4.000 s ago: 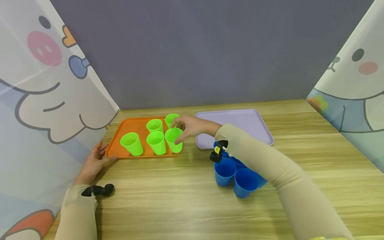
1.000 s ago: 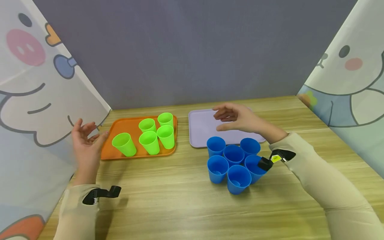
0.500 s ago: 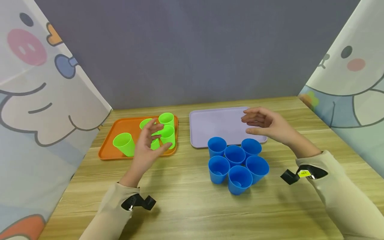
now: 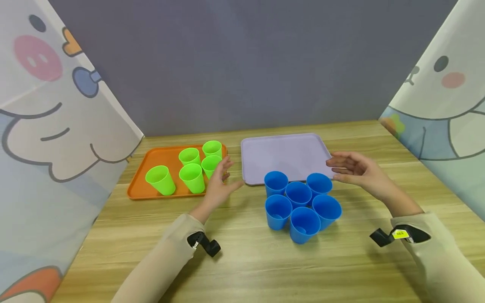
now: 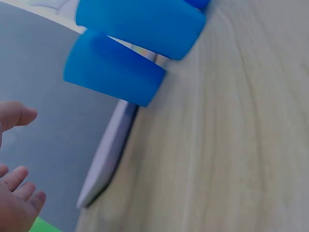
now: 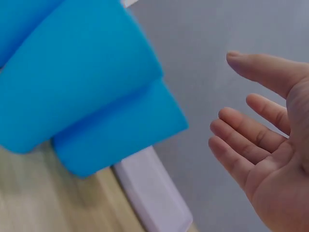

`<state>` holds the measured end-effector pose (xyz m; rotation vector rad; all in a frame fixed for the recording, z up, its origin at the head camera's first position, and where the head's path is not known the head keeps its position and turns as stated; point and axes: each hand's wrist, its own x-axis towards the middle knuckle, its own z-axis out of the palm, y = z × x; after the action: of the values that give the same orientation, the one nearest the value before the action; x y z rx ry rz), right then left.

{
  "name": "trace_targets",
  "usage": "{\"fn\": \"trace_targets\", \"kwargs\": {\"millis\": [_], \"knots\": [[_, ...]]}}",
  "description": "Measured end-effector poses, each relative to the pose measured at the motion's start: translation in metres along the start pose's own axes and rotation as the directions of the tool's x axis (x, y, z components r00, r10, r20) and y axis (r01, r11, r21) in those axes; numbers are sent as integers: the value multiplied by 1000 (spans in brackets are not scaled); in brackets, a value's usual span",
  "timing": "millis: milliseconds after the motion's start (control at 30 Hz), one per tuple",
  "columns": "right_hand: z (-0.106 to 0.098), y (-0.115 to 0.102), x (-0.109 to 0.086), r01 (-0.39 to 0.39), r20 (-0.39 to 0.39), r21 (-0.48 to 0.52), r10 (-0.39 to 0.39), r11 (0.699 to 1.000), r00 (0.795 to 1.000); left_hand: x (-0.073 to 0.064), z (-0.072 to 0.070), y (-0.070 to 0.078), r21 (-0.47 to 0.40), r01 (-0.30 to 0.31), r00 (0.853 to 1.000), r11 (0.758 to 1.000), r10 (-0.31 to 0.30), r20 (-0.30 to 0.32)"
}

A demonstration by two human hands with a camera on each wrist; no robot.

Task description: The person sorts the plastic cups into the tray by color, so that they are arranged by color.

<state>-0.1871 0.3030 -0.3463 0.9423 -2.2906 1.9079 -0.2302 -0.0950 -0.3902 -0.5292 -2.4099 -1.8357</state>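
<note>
Several blue cups (image 4: 278,213) stand upright in a tight cluster on the table, in front of the lavender tray (image 4: 284,153). My left hand (image 4: 216,189) hovers left of the cluster, fingers spread and holding nothing. It partly hides one of several green cups (image 4: 161,180) that stand on the orange tray (image 4: 142,185). On the other side, my right hand (image 4: 356,171) is held above the table near the lavender tray's right edge, fingers loosely extended and apart from the cups. Both wrist views show a blue cup (image 5: 113,70) beyond bare fingers, with no contact.
The wooden table (image 4: 242,256) runs back to a grey partition (image 4: 250,67). Printed cartoon panels (image 4: 45,109) border it at the left and right. The blue cups touch or nearly touch one another.
Earlier, my right hand was at a green cup and my left touched the orange tray. Since then my left hand has lifted and swung right, and my right hand has moved right past the blue cups.
</note>
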Motion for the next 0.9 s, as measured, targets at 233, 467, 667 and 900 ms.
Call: {"fn": "trace_targets", "kwargs": {"millis": [233, 467, 667, 900], "knots": [[-3, 15, -11, -80, 68, 7, 79, 997, 995, 12, 18, -16, -2, 67, 998, 998, -67, 6], [-4, 33, -11, -40, 202, 51, 29, 998, 979, 21, 27, -26, 12, 123, 992, 992, -123, -2], [-5, 45, -8, -18, 277, 127, -18, 992, 961, 26, 29, -34, -36, 197, 980, 980, -196, 11], [-4, 50, -4, 3, 341, 207, -76, 978, 937, 33, 31, -43, -44, 209, 977, 977, -207, 43]]}}
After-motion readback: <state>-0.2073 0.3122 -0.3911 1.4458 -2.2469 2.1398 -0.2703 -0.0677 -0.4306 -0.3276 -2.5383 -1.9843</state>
